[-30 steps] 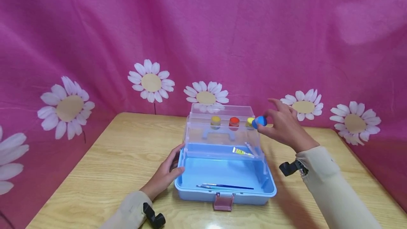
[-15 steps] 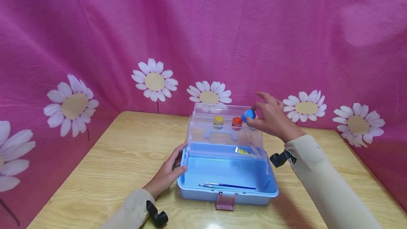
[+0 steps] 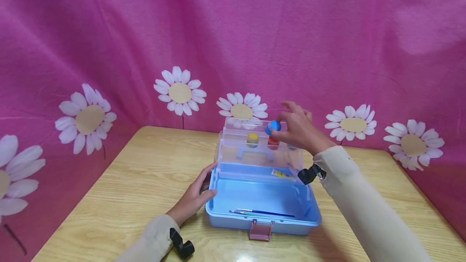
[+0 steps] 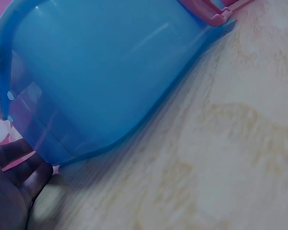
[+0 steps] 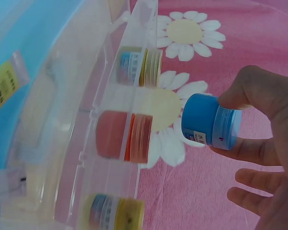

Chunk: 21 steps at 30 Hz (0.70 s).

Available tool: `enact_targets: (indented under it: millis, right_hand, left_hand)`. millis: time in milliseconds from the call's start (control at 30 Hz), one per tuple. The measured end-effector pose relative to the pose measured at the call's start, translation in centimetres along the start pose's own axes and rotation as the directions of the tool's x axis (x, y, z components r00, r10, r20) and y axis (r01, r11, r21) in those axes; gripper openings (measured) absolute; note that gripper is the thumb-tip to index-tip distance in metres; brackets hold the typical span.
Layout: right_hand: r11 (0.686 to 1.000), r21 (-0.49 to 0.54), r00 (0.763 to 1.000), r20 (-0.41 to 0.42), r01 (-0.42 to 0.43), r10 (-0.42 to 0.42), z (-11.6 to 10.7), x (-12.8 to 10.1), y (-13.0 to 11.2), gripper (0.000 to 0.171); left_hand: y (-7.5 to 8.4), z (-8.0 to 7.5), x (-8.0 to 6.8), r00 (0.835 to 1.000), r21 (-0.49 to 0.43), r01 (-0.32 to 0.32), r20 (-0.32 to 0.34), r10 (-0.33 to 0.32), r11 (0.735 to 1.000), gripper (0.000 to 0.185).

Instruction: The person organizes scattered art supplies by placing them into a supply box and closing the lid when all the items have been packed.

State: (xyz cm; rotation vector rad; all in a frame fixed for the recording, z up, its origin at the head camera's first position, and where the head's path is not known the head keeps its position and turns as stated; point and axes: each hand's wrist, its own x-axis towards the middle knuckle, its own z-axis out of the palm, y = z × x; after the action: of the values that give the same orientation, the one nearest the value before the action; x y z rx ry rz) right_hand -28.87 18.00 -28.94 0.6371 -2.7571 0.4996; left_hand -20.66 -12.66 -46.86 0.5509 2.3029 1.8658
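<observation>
My right hand [image 3: 298,128] pinches a small blue paint jar [image 5: 200,120] by its lid end, between thumb and fingers. The jar is tilted above the clear compartmented lid tray of a light-blue art box [image 3: 263,225]. In that tray stand a red paint jar [image 5: 117,136], partly covered by my hand in the head view, a yellow-lidded jar [image 3: 253,138], and another yellow-lidded jar [image 5: 129,214] low in the right wrist view. My left hand [image 3: 194,197] holds the box's left side, thumb on the rim and fingers along the outer wall.
Thin paintbrushes [image 3: 262,213] lie inside the box near its front wall. A yellow paint tube [image 3: 279,173] shows through the clear plastic. A pink latch [image 3: 260,230] hangs at the front. The wooden table [image 3: 145,165] meets a pink daisy-print cloth [image 3: 233,43] behind.
My right hand has carried the blue jar leftward, from beside the right-hand yellow jar to above the red one. The left hand stays on the box. The head view has shifted slightly.
</observation>
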Motion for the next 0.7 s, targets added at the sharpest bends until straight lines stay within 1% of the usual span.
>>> enact_targets:
  millis: [167, 367, 533, 700]
  right_hand:
    - [1.0, -0.004, 1.0, 0.009, 0.029, -0.029, 0.3, 0.8, -0.6, 0.024]
    - [0.999, 0.014, 0.999, 0.013, 0.039, -0.04, 1.0, 1.5, -1.3, 0.024]
    - [0.998, 0.007, 0.998, 0.003, 0.055, -0.055, 1.6, 2.0, -2.2, 0.025]
    - [0.997, -0.002, 0.997, 0.007, 0.072, -0.072, 2.2, 2.6, -3.2, 0.029]
  left_hand:
    - [-0.2, 0.1, 0.0, 1.0, 0.006, 0.002, 0.003, -0.002, 1.0, 0.066]
    - [-0.2, 0.2, 0.0, 1.0, 0.009, -0.006, 0.008, 0.006, 1.0, 0.066]
    - [-0.4, 0.1, 0.0, 1.0, 0.011, -0.013, 0.016, 0.013, 1.0, 0.067]
    - [-0.4, -0.2, 0.1, 0.999, 0.002, -0.034, 0.02, 0.034, 0.999, 0.066]
